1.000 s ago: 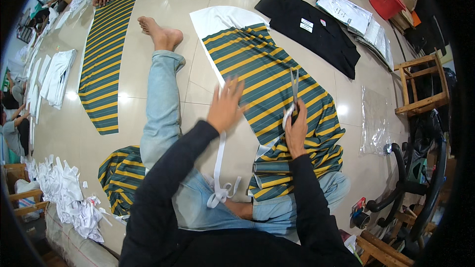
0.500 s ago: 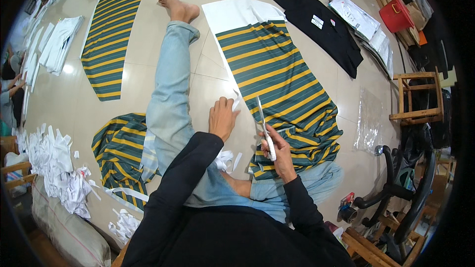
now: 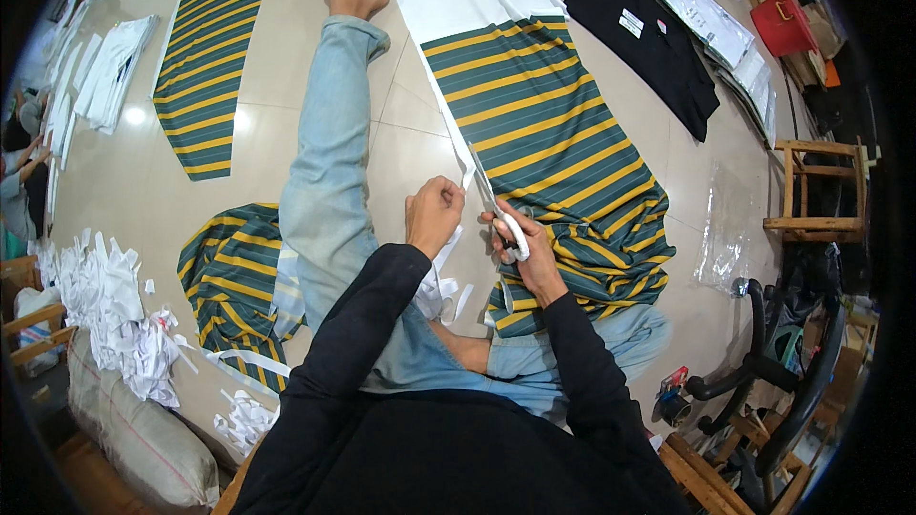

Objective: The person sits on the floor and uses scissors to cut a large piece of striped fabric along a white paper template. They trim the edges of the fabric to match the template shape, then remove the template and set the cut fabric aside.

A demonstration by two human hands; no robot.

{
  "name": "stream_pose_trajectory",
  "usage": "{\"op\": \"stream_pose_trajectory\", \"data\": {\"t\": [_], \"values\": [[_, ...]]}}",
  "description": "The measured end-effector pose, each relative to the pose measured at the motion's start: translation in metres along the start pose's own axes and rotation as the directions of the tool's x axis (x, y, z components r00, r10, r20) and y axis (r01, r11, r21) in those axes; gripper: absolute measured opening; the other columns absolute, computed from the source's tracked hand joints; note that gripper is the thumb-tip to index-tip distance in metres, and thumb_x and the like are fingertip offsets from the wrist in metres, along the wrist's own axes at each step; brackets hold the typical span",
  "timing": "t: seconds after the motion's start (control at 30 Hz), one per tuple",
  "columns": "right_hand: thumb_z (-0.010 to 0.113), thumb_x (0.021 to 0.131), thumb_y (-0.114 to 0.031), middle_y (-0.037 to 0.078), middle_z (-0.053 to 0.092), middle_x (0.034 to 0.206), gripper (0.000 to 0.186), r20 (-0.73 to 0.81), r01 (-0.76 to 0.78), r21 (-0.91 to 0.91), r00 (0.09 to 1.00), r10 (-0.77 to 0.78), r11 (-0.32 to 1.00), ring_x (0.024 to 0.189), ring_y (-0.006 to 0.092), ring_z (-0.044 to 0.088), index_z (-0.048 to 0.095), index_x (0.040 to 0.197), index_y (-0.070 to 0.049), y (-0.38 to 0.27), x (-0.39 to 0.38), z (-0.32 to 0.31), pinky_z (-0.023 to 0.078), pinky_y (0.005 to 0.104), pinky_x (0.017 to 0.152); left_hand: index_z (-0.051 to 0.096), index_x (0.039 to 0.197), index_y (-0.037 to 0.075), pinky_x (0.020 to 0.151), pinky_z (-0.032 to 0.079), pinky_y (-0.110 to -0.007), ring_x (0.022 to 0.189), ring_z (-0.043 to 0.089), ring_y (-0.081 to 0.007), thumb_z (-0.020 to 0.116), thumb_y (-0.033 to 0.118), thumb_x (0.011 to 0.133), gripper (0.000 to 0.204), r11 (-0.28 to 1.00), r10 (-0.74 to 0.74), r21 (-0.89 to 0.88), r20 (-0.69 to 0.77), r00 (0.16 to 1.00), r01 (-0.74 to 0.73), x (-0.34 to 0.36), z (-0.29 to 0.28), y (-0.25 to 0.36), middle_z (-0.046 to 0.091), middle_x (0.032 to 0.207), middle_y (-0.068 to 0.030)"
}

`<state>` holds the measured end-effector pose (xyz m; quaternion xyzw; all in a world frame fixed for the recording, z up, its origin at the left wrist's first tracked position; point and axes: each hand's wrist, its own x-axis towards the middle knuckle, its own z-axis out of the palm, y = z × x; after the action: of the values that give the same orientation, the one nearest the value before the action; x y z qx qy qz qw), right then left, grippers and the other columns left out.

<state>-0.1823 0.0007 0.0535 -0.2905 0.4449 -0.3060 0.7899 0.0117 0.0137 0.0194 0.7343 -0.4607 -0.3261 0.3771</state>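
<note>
Green-and-yellow striped fabric [image 3: 558, 133] with a white top section and a white left edge lies in front of me, bunched toward my right knee. My right hand [image 3: 530, 250] is closed on the white-wrapped handle of the scissors [image 3: 511, 227]; their blades lie along the fabric's white edge. Just left of the blades, my left hand [image 3: 435, 217] pinches a narrow white strip [image 3: 467, 175] that runs up to that edge. Loose white strip offcuts [image 3: 437, 294] rest on the floor beneath my left wrist.
A crumpled striped piece [image 3: 234, 277] lies by my left leg, a long striped panel [image 3: 210, 67] beyond it. White scraps [image 3: 105, 305] are heaped at left above a stuffed sack [image 3: 134, 429]. At right are a black garment [image 3: 634, 43], a wooden stool [image 3: 816, 191] and a red bucket [image 3: 782, 24].
The scissors have swung from over the striped fabric to its white left edge. My left hand has moved slightly right and now pinches the white strip. The view has shifted slightly.
</note>
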Motion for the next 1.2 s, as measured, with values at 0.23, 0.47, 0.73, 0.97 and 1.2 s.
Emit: {"op": "stream_pose_trajectory", "data": {"t": [0.23,0.47,0.73,0.97,1.2], "values": [[0.071,0.092,-0.008,0.009,0.071,0.112,0.052,-0.001,0.022,-0.005,1.0,-0.022,1.0,0.068,0.0062,0.059,0.056,0.142,-0.006,0.003,0.006,-0.001,0.046,0.0186,0.053,0.065,0.084,0.01,0.078,0.037,-0.038,0.072,0.064,-0.0189,0.067,0.028,0.09,0.019,0.995,-0.096,-0.009,0.097,0.991,0.097,-0.002,-0.005,0.012,0.068,0.077,-0.0015],[0.073,0.091,-0.008,0.008,0.072,0.109,0.051,-0.022,-0.009,-0.017,1.0,0.009,1.0,0.065,0.0051,0.058,0.058,0.14,-0.005,0.002,0.008,0.001,0.044,0.0175,0.051,0.066,0.083,0.011,0.08,0.035,-0.037,0.071,0.064,-0.0175,0.068,0.028,0.09,0.018,0.995,-0.098,0.012,0.11,0.989,0.097,-0.002,-0.005,0.009,0.068,0.077,-0.0013],[0.075,0.089,-0.007,0.007,0.072,0.108,0.053,-0.061,-0.031,-0.098,0.998,0.025,0.995,0.064,0.0057,0.057,0.058,0.139,-0.002,0.002,0.009,0.003,0.043,0.018,0.049,0.067,0.082,0.012,0.079,0.035,-0.037,0.071,0.064,-0.0179,0.067,0.025,0.088,0.014,0.998,-0.065,0.03,0.129,0.989,0.062,-0.003,-0.005,0.009,0.069,0.078,-0.0008],[0.075,0.089,-0.01,0.007,0.072,0.101,0.052,-0.055,0.007,-0.002,0.998,-0.007,1.0,0.061,0.0071,0.057,0.058,0.138,0.001,-0.008,0.015,0.011,0.041,0.019,0.047,0.064,0.082,0.012,0.078,0.035,-0.04,0.075,0.064,-0.0194,0.067,0.022,0.088,0.012,0.996,-0.001,0.084,0.122,0.992,-0.01,-0.003,0.0,0.007,0.067,0.08,-0.0011],[0.079,0.088,-0.017,0.001,0.064,0.079,0.056,-0.07,0.019,-0.065,0.997,-0.023,0.998,0.059,0.0055,0.055,0.059,0.137,0.002,-0.017,0.04,0.025,0.039,0.019,0.047,0.066,0.084,0.01,0.078,0.037,-0.037,0.069,0.063,-0.0178,0.068,0.024,0.088,0.014,0.989,0.035,0.137,0.088,0.996,-0.047,-0.005,0.001,0.003,0.068,0.078,-0.0017]]}}
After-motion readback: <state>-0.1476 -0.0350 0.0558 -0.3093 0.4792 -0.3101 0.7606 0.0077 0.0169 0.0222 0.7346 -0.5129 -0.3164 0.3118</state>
